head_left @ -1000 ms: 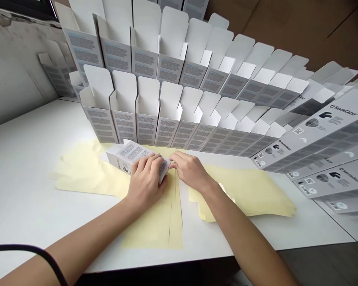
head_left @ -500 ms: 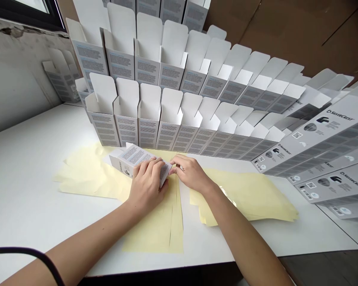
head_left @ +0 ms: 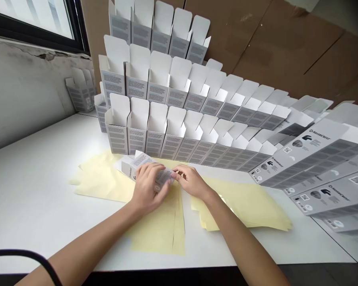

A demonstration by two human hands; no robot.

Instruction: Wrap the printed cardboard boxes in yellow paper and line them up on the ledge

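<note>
A small printed cardboard box (head_left: 143, 159) lies tilted on its side on the yellow sheets, its flaps open at the left end. My left hand (head_left: 149, 186) wraps over it from the near side, fingers across the top face and thumb towards the right end. My right hand (head_left: 192, 180) pinches at that right end with thumb and fingertips; the exact edge or flap between them is too small to make out. Yellow sheets (head_left: 155, 240) spread beneath the box and my left hand.
Rows of upright boxes (head_left: 137, 137) with raised lids stand behind my hands. More boxes (head_left: 304, 147) are stacked along the right. A yellow stack (head_left: 247, 202) lies under my right forearm. A black cable (head_left: 26, 253) curves in at lower left; a wall and window border the left.
The camera view has shifted, showing more of the rear rows. My left thumb has moved up towards the box's right end. The right fingers stay at that end.
</note>
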